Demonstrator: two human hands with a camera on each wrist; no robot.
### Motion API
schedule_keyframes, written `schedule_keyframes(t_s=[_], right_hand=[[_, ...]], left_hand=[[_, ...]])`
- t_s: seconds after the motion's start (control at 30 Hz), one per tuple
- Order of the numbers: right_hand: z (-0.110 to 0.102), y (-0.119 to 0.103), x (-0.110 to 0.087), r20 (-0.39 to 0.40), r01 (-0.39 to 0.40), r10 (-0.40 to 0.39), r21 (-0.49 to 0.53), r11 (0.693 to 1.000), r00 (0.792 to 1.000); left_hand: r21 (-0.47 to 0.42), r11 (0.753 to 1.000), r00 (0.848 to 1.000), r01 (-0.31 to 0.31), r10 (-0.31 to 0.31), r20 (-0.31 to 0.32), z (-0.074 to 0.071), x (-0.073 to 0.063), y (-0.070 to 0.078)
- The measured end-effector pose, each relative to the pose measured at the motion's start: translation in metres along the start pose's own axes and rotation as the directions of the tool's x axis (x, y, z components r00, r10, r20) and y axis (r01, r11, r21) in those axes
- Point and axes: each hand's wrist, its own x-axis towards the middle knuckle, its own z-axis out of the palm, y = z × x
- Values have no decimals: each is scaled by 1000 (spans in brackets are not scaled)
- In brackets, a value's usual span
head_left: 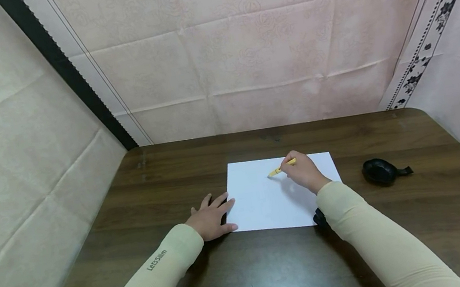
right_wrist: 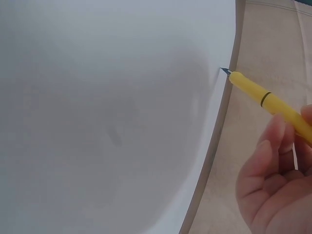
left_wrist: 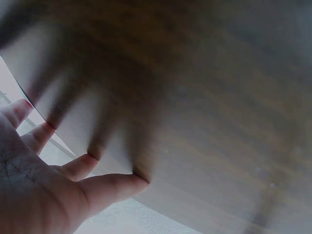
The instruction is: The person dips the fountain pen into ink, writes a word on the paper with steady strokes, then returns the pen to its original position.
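A blank white sheet of paper (head_left: 257,199) lies on the brown wooden table (head_left: 162,174). My right hand (head_left: 302,170) pinches a yellow fountain pen (head_left: 277,171) over the upper middle of the sheet. In the right wrist view the dark nib of the pen (right_wrist: 248,87) is right at the paper (right_wrist: 122,161), while the fingers of the right hand (right_wrist: 273,190) are curled round its barrel. My left hand (head_left: 210,219) rests with spread fingers at the sheet's left edge. The left wrist view shows the fingertips of that hand (left_wrist: 44,195) against the tabletop (left_wrist: 219,136).
A small black pan-shaped dish (head_left: 380,172) with a short handle stands on the table, right of the paper. Pale patterned cloth (head_left: 244,61) hangs behind the table, with more cloth on the left (head_left: 9,148) and right sides.
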Motion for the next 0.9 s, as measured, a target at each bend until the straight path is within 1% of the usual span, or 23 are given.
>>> schedule_keyframes(t_s=[0.27,0.53,0.9], right_hand=[[-6,1,-1,6,-12,12,-11,1000,1000],[-12,5,-2,2,18,-18,-33,999,1000],[-19,10,-2,-13,6,-6,-38,999,1000]], left_hand=[[0,1000,1000,-5,5,6,-1,-2,1],[6,1000,1000,-7,7,3,-1,-1,0],[4,1000,1000,-4,4,6,0,0,1]])
